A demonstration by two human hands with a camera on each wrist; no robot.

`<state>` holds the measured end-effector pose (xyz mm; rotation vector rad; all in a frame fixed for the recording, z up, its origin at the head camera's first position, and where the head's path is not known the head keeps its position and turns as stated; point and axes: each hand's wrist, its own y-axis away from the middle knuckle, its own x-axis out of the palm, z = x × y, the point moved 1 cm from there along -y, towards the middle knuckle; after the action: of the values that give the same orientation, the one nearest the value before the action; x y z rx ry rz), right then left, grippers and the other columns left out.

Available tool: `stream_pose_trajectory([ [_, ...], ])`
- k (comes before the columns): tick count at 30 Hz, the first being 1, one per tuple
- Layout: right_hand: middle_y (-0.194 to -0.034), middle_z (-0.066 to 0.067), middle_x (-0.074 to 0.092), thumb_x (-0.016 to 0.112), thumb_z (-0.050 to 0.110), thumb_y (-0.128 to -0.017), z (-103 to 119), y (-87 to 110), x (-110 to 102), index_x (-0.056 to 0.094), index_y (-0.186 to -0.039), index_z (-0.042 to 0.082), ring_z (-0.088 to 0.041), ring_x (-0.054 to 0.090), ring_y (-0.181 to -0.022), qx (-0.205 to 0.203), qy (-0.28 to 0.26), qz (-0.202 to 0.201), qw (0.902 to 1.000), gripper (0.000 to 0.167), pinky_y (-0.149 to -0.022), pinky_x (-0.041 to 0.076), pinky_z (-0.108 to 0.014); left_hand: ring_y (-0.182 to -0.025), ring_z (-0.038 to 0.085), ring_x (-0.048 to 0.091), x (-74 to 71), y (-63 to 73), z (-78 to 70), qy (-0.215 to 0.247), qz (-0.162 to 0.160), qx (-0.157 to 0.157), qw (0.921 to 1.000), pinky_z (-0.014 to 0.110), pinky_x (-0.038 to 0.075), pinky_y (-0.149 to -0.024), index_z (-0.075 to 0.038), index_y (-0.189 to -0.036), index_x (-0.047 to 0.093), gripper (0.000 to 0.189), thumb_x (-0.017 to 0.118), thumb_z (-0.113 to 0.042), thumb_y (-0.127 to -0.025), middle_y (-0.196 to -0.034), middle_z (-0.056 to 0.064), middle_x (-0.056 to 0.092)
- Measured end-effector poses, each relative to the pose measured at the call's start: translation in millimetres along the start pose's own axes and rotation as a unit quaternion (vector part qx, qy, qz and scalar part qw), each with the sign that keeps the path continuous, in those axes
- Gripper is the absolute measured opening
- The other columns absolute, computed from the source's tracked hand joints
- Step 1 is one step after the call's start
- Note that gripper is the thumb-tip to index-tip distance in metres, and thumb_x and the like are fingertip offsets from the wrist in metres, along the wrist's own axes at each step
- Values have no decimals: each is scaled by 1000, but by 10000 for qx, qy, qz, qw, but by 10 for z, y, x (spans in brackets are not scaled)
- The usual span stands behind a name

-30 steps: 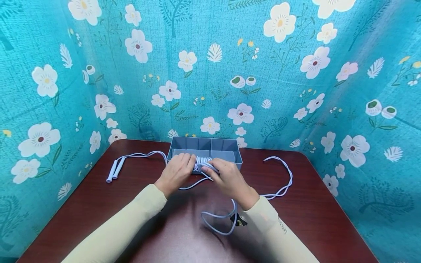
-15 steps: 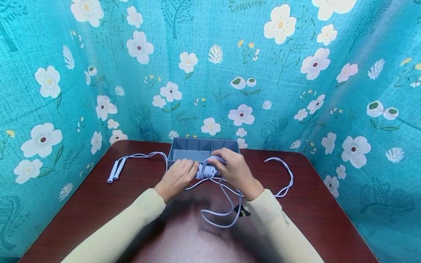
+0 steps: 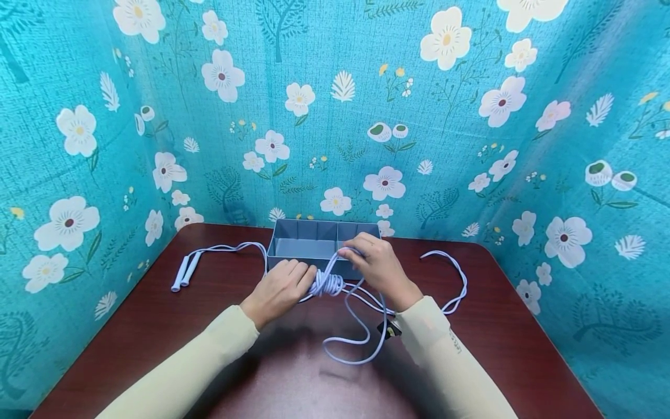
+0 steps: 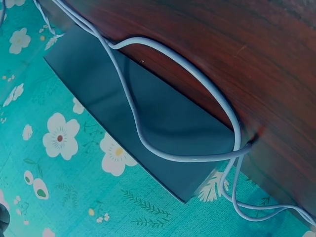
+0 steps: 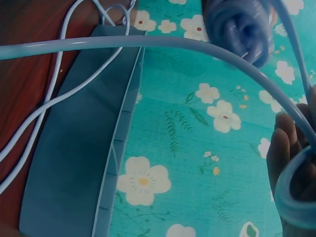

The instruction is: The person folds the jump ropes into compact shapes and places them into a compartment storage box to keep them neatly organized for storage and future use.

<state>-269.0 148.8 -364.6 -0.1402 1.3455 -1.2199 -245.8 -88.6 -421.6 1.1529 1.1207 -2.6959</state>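
A pale lavender skipping rope is wound into a thick bundle (image 3: 330, 284) in front of the grey box. My left hand (image 3: 279, 291) grips the bundle's left end, its fingers curled round it. Up and to the right, my right hand (image 3: 381, 265) holds a few strands of the cord, which slant up from the bundle. A loose loop of cord (image 3: 349, 362) hangs below that hand. In the right wrist view the bundle (image 5: 239, 32) shows its coiled end, and cord bends round the fingers (image 5: 280, 148). The left hand itself is out of the left wrist view.
The grey divided box (image 3: 303, 247) stands at the table's back edge. Two rope handles (image 3: 184, 272) lie at the left. More cord (image 3: 463, 285) curves over the right side. A small black item (image 3: 388, 330) is beside the right sleeve. A floral curtain (image 3: 335, 145) surrounds the table (image 3: 293, 372).
The right hand has moved from close against the bundle up and right, drawing strands away from it. The left hand and bundle have come slightly lower, nearer the body.
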Motion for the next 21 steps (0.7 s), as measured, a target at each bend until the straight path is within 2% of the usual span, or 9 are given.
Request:
stream_pose_trajectory([
  [2,-77,12,56,68,25,-90,-34,4,11,74,-95,15,1,51,-60,110,-18,118,9999,13,-58,48,-20,-71,20,49,-26,1,-11,45,34,-3,10000,29,42,-58,1,-115,59,24,62,-7,-92,-88,9,56],
  [4,-76,11,56,67,25,-91,-66,10,22,75,-98,15,0,52,-60,191,-126,226,9995,14,-58,48,-22,-71,21,50,-52,-10,-25,89,-30,20,10000,29,43,-59,1,-114,59,26,65,-6,-89,-88,10,56],
  [7,-76,9,57,64,23,-93,-122,21,53,75,-103,14,-3,52,-60,240,-418,366,9982,17,-57,48,-23,-71,21,50,-75,-36,-39,173,-212,45,9996,31,44,-59,1,-112,58,18,51,-5,-96,-87,10,55],
  [9,-77,6,57,62,21,-95,-167,36,90,74,-107,14,-5,52,-58,290,-721,465,9959,19,-57,47,-24,-71,22,50,-84,-60,-40,220,-375,31,9990,32,44,-59,2,-109,57,21,40,-5,-100,-87,11,54],
  [12,-77,2,57,57,20,-98,-238,77,178,73,-114,15,-7,51,-57,332,-1042,591,9922,22,-56,47,-25,-70,23,50,-99,-90,-26,200,-530,-67,9984,34,44,-58,2,-106,56,24,34,-6,-101,-87,11,53],
  [14,-79,2,59,56,18,-99,-261,107,238,72,-116,14,-9,53,-62,280,-1132,601,9914,24,-58,47,-27,-70,24,50,-105,-105,-8,189,-568,-185,9980,34,43,-58,3,-105,56,20,40,-7,-99,-87,12,54],
  [17,-89,0,65,55,12,-99,-282,171,336,71,-116,11,-12,60,-77,163,-1027,563,9930,24,-69,50,-31,-71,25,50,-111,-124,21,159,-514,-381,9978,35,43,-59,4,-106,56,20,50,-11,-94,-87,13,55],
  [19,-99,-3,68,55,6,-98,-280,214,396,70,-117,7,-15,61,-89,75,-932,536,9942,24,-78,50,-35,-70,25,50,-110,-137,33,158,-479,-516,9974,35,43,-58,5,-105,57,21,51,-11,-93,-86,13,54],
  [21,-102,-4,68,55,1,-96,-268,259,455,69,-115,4,-16,61,-92,51,-868,585,9945,24,-82,50,-36,-70,25,49,-108,-152,40,90,-448,-657,9968,35,42,-57,5,-105,57,20,47,-8,-94,-85,12,54],
])
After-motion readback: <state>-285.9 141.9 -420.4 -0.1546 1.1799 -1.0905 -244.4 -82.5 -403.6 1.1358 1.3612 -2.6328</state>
